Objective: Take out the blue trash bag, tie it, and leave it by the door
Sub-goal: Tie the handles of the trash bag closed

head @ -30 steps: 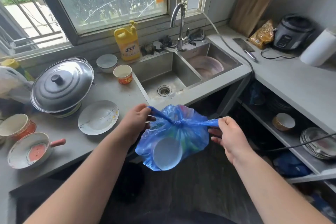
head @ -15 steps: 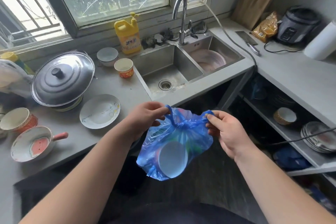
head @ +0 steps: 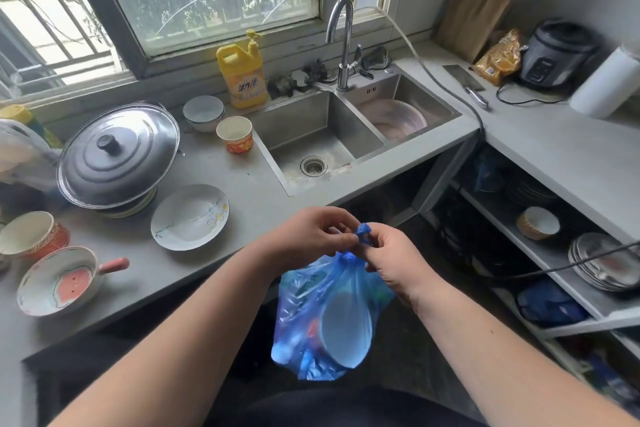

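The blue trash bag (head: 325,315) hangs in front of me below the counter edge, translucent, with a round white bowl-like item and other rubbish showing through. Its neck is gathered into a knot just under my fingers. My left hand (head: 308,236) and my right hand (head: 394,260) meet above the knot, both pinching the bag's blue handle ends, which bunch up between the fingertips. The bag swings free, touching nothing else.
A grey counter (head: 249,191) holds a lidded pot (head: 117,156), a white plate (head: 190,217), bowls and a paper cup (head: 235,133). The double sink (head: 329,135) with tap lies ahead. Open shelves (head: 554,270) with dishes and a black cable stand at right.
My hands have come together from wide apart, bringing the handle ends to one point above the knot. The bag has sunk lower and hangs longer.
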The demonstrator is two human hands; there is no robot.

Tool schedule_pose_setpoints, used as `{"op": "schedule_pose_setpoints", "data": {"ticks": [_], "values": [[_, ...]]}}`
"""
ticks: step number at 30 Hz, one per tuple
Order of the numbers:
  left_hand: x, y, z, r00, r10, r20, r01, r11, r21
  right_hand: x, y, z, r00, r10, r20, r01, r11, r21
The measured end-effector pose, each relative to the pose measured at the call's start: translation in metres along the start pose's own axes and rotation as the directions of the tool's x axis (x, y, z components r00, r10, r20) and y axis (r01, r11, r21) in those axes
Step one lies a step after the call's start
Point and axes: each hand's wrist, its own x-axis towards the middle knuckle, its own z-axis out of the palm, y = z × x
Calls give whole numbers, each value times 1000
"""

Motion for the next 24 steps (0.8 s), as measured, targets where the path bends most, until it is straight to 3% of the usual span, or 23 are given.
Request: {"op": "schedule_pose_setpoints", "data": {"ticks": [3, 9, 16, 24], "values": [[-2, -4, -4, 998, -10, -68, 6, 998, -61, 1, 3, -2, 998, -3, -58, 3, 1000, -3], [-10, -19, -30, 925, -195, -326, 80, 939, -335, 12, 9, -31, 948, 103, -301, -72, 991, 112], [6, -23, -42, 888, -285, -362, 97, 883, -459, 16, 2, -72, 888, 107, -447, -52, 989, 135], [83, 16, -20, 916, -263, -303, 106, 886, -452, 32, -7, -155, 789, 63, -612, -6, 995, 95]]}}
